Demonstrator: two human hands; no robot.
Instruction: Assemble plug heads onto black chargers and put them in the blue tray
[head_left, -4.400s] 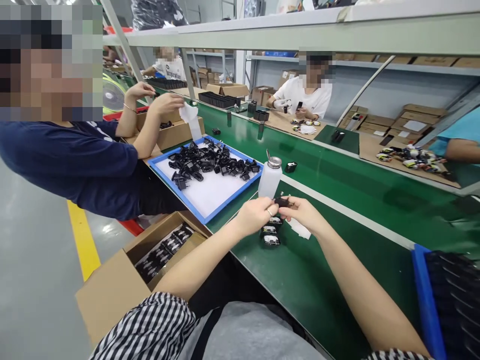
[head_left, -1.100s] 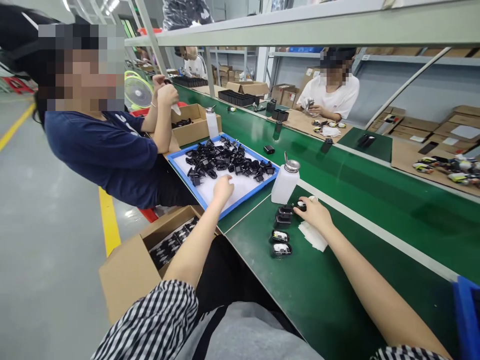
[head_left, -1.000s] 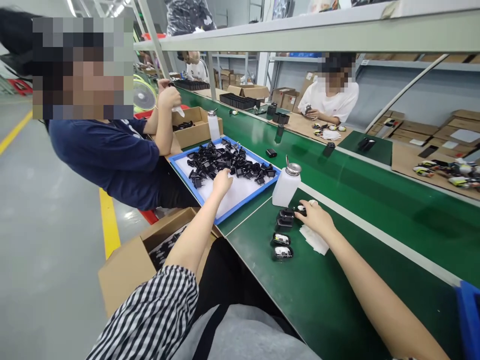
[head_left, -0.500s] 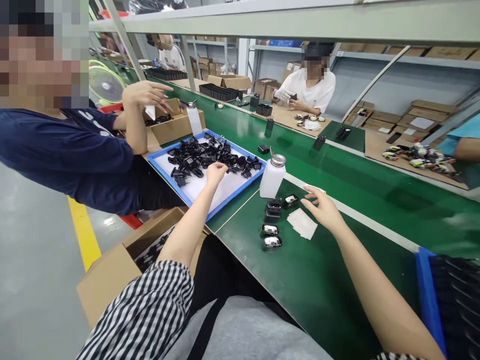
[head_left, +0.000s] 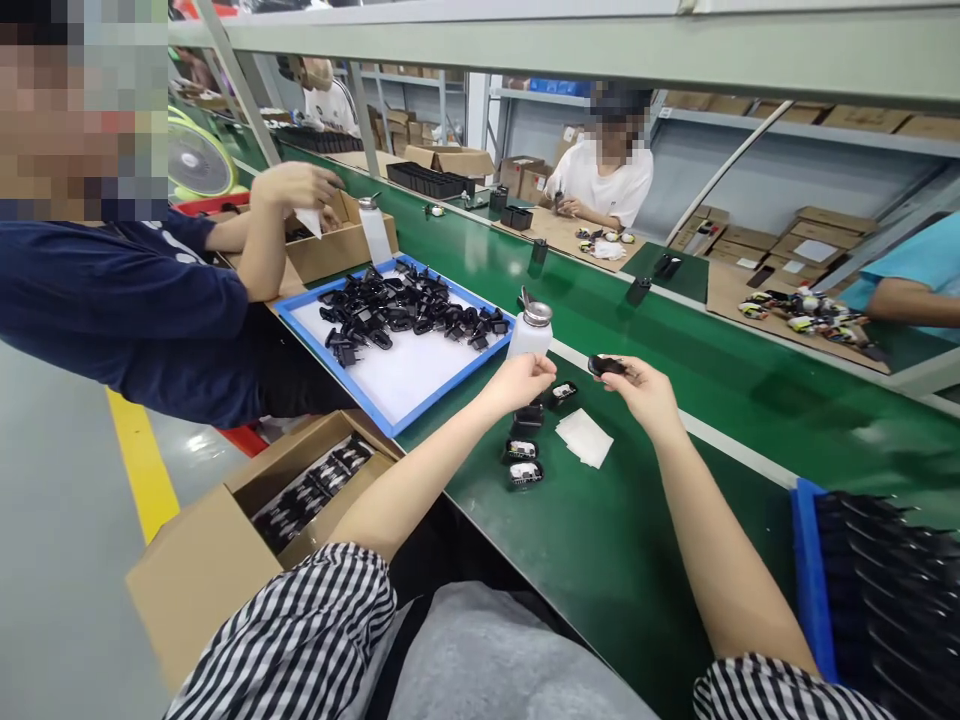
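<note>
The right hand (head_left: 649, 392) is closed in a pinch, holding a black plug (head_left: 606, 366) by its fingertips just above the green belt (head_left: 622, 570). The left hand (head_left: 520, 385) is loosely open and looks empty, near a bottle (head_left: 531, 332) and just above a row of black adapters (head_left: 523, 448). A white wipe (head_left: 583, 438) lies just right of them, and a blue tray (head_left: 337, 375) of plugs sits to the left.

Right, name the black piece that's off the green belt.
The black piece pinched in the right hand, held above the green belt; the other black pieces lie on the belt beside the white wipe.
</note>
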